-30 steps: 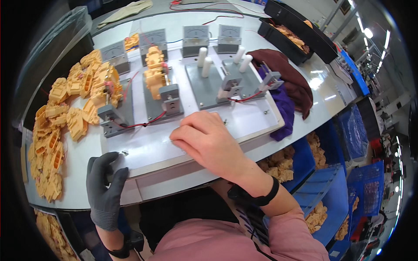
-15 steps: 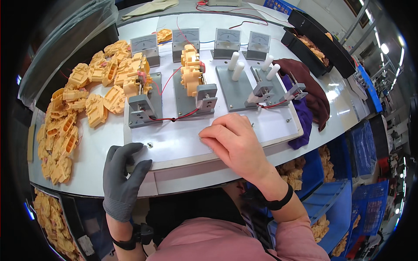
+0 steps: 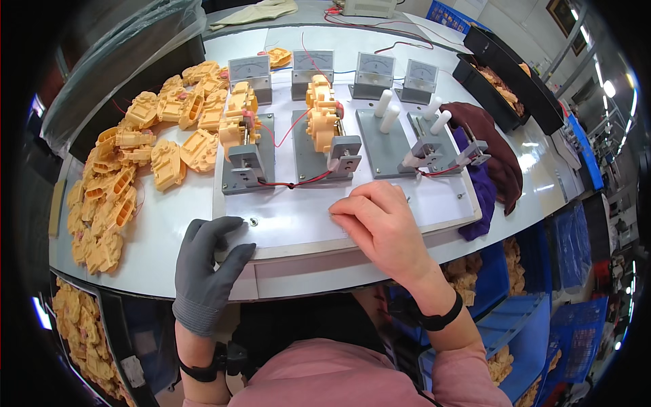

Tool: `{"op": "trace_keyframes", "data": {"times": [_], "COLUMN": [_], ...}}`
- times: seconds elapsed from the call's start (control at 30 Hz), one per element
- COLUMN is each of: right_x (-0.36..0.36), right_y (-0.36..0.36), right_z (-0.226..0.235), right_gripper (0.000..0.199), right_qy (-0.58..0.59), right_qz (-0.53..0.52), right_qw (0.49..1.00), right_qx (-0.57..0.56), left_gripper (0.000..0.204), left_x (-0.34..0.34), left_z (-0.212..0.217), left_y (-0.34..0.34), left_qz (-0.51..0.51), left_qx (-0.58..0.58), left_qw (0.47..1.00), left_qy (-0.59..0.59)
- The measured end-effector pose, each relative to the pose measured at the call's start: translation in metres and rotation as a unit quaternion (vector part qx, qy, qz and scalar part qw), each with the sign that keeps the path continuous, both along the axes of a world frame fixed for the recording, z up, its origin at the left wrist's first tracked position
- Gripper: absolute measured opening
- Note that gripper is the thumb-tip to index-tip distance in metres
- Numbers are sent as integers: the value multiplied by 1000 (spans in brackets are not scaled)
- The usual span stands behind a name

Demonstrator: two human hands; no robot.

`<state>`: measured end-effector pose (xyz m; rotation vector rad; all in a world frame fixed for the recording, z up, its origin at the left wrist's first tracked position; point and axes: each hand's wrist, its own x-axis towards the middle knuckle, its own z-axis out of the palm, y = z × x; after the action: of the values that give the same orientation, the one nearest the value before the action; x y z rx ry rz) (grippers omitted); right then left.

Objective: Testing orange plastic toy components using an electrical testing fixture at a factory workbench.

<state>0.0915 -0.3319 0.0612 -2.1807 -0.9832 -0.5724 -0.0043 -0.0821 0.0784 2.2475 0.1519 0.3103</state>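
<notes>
My left hand [image 3: 209, 271], in a grey glove, rests at the front left corner of the white board [image 3: 298, 230]. Its thumb and fingers are apart, next to a small screw [image 3: 253, 222]. My bare right hand [image 3: 388, 227] lies over the board's front part with thumb and forefinger pressed together; whatever they may pinch is too small to make out. Beyond the hands, two yellow-orange plastic housings [image 3: 321, 119] [image 3: 237, 119] sit on grey test fixtures [image 3: 247, 169]. Two more fixtures [image 3: 383, 149] to the right carry white posts [image 3: 390, 119] and no housing.
Several analog meters [image 3: 313, 68] stand behind the fixtures. Loose housings [image 3: 108, 197] are heaped on the left. Black bins [image 3: 485, 88] and a dark red and purple cloth [image 3: 498, 156] lie to the right. Blue crates [image 3: 502, 325] of parts stand below the table's right edge.
The whole scene has shifted to the right in the picture as my view turned slightly left. Both hands keep about the same place and pose over the board.
</notes>
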Motion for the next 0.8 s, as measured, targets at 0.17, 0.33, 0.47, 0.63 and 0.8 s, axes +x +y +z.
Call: {"op": "trace_keyframes", "data": {"times": [0.17,0.33,0.47,0.63,0.8], "right_x": [-1,0,0,0,0], "right_y": [1,1,0,0,0], "right_z": [3,5,5,6,6], "right_gripper": [11,10,9,9,9], "right_qy": [10,34,42,45,49], "right_qz": [5,8,14,18,17], "right_qw": [1000,999,999,999,999], "right_qx": [-2,2,6,2,0], "left_gripper": [34,34,34,35,36], "left_x": [0,0,0,0,0], "left_z": [0,-1,-2,-3,-3], "left_y": [0,1,1,1,2], "left_qz": [-3,-7,-4,-7,-8], "left_qx": [8,3,9,1,2], "left_qw": [1000,1000,1000,1000,1000], "left_qy": [-2,2,9,5,6]}}
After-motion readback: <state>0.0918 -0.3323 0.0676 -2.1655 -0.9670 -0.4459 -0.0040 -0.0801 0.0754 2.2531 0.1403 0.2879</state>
